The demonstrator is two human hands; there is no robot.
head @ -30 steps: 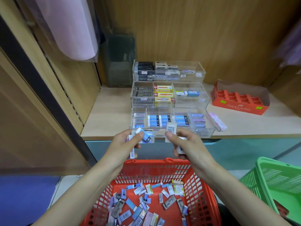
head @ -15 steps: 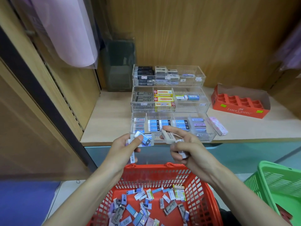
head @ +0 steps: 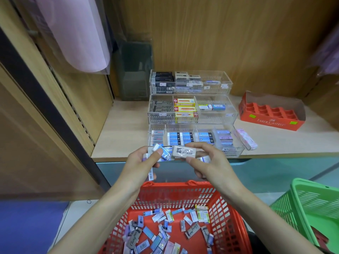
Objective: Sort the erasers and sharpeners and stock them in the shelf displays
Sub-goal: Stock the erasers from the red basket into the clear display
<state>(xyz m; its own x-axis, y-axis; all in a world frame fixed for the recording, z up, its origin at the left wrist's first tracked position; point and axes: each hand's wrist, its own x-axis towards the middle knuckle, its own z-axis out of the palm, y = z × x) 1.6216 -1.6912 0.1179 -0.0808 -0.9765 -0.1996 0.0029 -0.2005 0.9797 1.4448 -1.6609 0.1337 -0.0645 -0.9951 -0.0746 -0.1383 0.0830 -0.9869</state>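
Observation:
My left hand [head: 141, 162] grips a small bundle of erasers, with a blue-sleeved eraser [head: 163, 153] under the thumb on top. My right hand [head: 207, 162] pinches a white wrapped eraser [head: 184, 151] between thumb and fingers and holds another eraser [head: 204, 159] against its palm. Both hands hover in front of the lowest clear display tray [head: 236, 151] on the wooden shelf [head: 124, 132]. Two more clear trays [head: 227, 83] step up behind, partly filled with boxed erasers. Below the hands, a red basket [head: 176, 193] holds several loose erasers [head: 156, 241].
A red Faber-Castell carton [head: 271, 122] sits on the shelf at right, with a pink eraser pack [head: 245, 139] beside the lowest tray. A green basket [head: 315, 209] stands at lower right. A dark plastic holder [head: 135, 74] stands at the shelf's back left.
My right hand has turned the white eraser flat and brought it left, close to the left hand's bundle. The left hand has stayed about where it was.

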